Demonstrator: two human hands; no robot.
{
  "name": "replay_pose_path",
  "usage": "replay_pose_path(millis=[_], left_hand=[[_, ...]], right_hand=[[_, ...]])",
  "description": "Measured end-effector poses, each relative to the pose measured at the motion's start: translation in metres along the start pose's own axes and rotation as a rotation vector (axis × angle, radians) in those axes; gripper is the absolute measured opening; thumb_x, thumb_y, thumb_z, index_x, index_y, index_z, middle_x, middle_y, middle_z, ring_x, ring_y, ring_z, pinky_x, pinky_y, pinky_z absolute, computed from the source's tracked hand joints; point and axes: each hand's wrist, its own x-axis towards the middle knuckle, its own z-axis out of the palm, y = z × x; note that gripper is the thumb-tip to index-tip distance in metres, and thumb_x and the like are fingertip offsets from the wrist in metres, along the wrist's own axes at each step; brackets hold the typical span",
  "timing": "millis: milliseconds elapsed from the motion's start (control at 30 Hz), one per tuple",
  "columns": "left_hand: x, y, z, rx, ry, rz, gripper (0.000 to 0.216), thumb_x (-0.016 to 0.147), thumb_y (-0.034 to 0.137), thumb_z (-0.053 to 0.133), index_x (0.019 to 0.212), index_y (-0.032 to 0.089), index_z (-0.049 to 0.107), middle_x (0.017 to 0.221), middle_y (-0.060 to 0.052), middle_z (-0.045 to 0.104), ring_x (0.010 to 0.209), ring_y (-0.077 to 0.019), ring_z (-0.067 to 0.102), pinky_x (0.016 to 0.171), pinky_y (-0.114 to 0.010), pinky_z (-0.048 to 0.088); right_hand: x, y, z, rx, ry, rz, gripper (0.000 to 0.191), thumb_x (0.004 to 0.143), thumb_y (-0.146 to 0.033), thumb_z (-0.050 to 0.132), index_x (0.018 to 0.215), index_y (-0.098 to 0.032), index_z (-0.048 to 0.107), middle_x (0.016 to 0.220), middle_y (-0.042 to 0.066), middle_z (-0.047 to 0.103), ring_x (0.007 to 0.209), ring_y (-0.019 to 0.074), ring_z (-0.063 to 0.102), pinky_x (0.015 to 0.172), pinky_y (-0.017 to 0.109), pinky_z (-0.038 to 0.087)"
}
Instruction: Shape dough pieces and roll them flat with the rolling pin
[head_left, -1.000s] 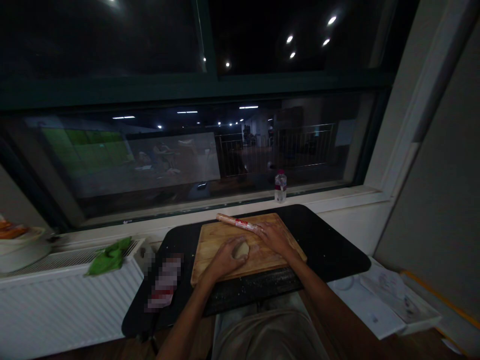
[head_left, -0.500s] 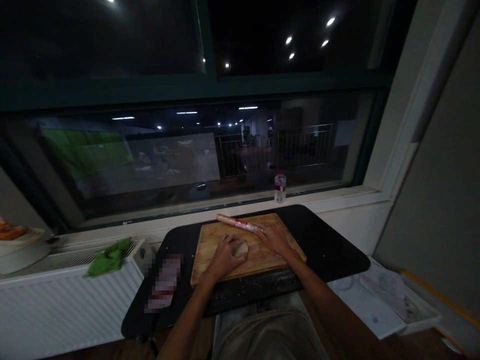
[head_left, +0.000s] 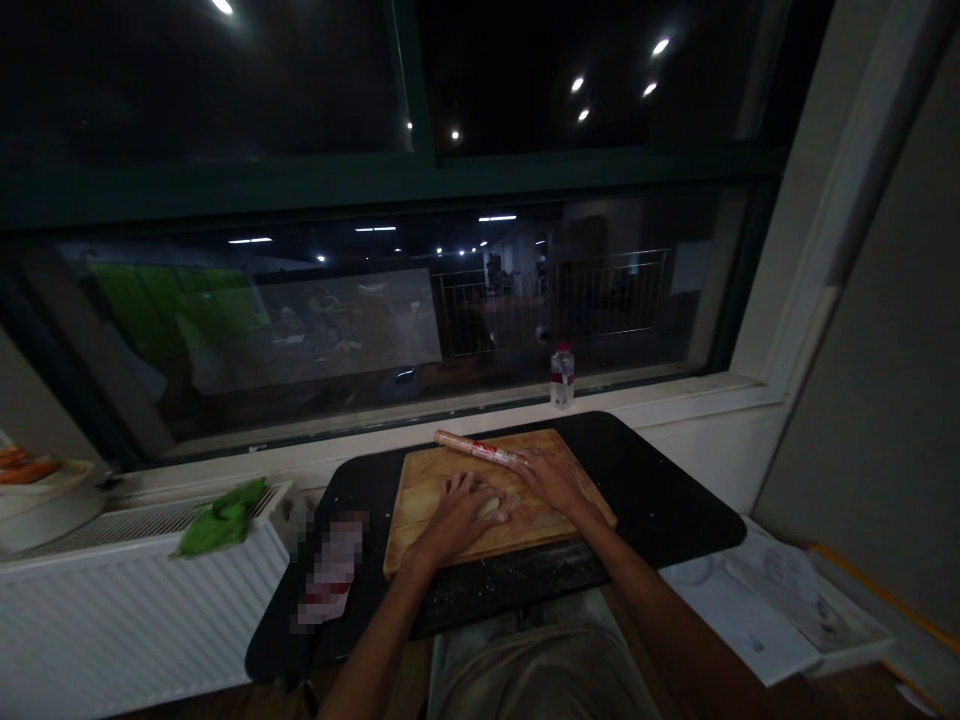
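Observation:
A small pale piece of dough (head_left: 489, 507) lies on the wooden cutting board (head_left: 420, 490). My left hand (head_left: 463, 512) curves around its left side, thumb at the near edge and fingers at the far edge, covering part of it. Across the back of the board rests a rolling pin (head_left: 472, 447) with a red printed label, slanting down to the right. My right hand (head_left: 551, 478) grips the right end of the pin, hiding that end. Traces of flour show on the wood between my hands.
The board sits on a black table (head_left: 660, 490). On the left of the table lies a blurred packet (head_left: 330, 575). A water bottle (head_left: 562, 376) stands on the windowsill. A green cloth (head_left: 221, 517) hangs over the radiator (head_left: 142, 610). White boxes (head_left: 780, 600) are at the lower right.
My left hand has shifted slightly right over the dough, its fingers now more spread, and less of the dough shows. My right hand stays on the rolling pin.

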Motion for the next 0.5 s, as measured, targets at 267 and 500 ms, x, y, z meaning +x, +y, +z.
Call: replay_pose_path(millis=[267,500], left_hand=[[0.011,-0.001,0.0,-0.061,0.002,0.033,0.034,0.102,0.059,0.072,0.12,0.03,0.077,0.136,-0.007,0.068,0.133,-0.0321,0.057,0.117,-0.052,0.043],[0.017,0.003,0.005,0.002,0.049,0.062,0.025,0.106,0.047,0.068,0.115,0.027,0.079,0.128,-0.009,0.072,0.124,-0.0305,0.062,0.113,-0.049,0.047]], right_hand=[[-0.001,0.001,0.003,0.0,0.005,-0.002,0.044,0.117,-0.045,0.047,0.143,-0.023,0.075,0.141,0.012,0.078,0.127,0.0284,0.074,0.113,0.039,0.054],[0.0,0.003,0.005,-0.003,0.017,-0.007,0.042,0.117,-0.043,0.049,0.143,-0.024,0.075,0.139,0.012,0.079,0.129,0.0287,0.073,0.115,0.041,0.053]])
